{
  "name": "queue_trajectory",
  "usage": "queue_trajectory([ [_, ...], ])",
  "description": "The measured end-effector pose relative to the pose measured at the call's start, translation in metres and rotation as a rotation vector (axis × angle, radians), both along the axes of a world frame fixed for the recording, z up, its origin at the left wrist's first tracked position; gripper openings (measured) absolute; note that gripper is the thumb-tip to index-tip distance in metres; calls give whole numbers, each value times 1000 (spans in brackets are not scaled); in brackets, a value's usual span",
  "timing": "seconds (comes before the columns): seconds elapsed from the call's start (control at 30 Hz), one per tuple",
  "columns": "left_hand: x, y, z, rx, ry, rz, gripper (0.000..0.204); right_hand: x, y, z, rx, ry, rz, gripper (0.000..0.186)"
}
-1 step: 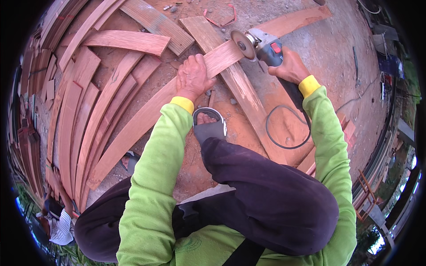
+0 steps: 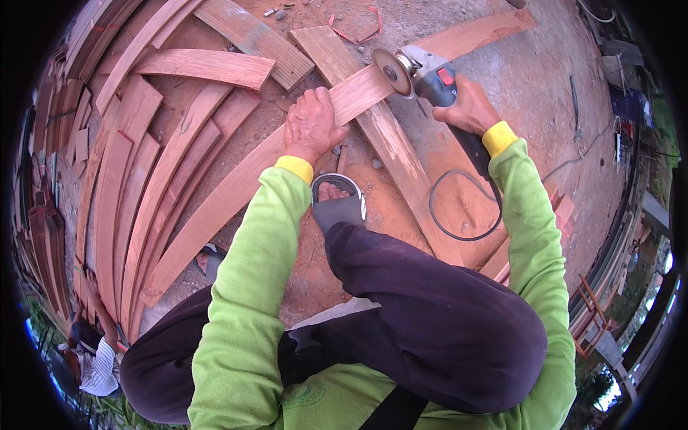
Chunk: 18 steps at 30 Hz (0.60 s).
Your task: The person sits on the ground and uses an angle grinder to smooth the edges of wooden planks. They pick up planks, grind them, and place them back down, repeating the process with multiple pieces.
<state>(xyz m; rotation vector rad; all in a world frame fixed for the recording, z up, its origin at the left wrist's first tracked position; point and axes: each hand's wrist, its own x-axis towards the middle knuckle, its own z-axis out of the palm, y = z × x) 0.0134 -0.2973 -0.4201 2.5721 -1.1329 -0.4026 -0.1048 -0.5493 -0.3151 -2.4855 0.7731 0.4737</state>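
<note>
My left hand (image 2: 312,127) is closed over a long wooden plank (image 2: 362,93) that runs diagonally from lower left to upper right. In my right hand (image 2: 469,107) is an angle grinder (image 2: 435,84), gripped by its dark body with a red switch. Its brown disc (image 2: 393,72) stands on edge at the plank, beyond my left hand; whether it touches the wood, I cannot tell. Beneath, a second plank (image 2: 393,147) crosses the first. My sandalled foot (image 2: 337,197) is just below my left hand, near the plank.
Several reddish boards (image 2: 143,172) lie fanned out on the left, with more stacked behind them. The grinder's black cord (image 2: 431,201) loops on the dirt. A red-orange metal frame (image 2: 356,36) lies at the top. Another person (image 2: 97,358) is at the lower left.
</note>
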Motion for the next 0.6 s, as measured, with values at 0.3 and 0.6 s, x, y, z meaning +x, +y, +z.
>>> queue_trajectory([
  [0.3, 0, 0, 1, 4, 1, -5, 63, 7, -1, 2, -52, 63, 7, 60],
  [0.6, 0, 1, 1, 6, 12, -2, 64, 16, 6, 15, -9, 38, 29, 59],
])
